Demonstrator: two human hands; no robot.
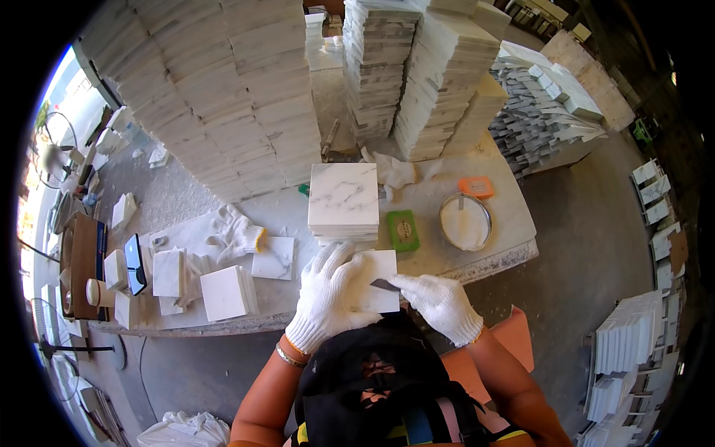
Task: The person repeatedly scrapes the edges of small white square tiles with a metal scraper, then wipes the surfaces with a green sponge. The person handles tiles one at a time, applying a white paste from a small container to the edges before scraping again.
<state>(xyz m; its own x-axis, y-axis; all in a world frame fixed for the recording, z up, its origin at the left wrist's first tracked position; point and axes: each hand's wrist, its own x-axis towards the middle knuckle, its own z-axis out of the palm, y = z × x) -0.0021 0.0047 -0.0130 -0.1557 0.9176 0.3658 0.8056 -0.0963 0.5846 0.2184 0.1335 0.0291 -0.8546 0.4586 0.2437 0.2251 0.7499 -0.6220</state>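
"How are the hands placed?"

"From my seat, I see the left hand lying over the left side of a white tile, thumb spread from the fingers; I can't tell whether it pinches the edge. The right hand comes in from the other side, closed around a dark blade whose end lies over the tile."

"And the surface and room?"

"The tile is at the near edge of a pale, dusty table. Grey floor runs off right, with more stone piled along it."

"Anything in my way?"

"A short tile stack stands just beyond the tile, a green box beside it, then a round dish. A loose glove lies left; tall stacks block my view behind."
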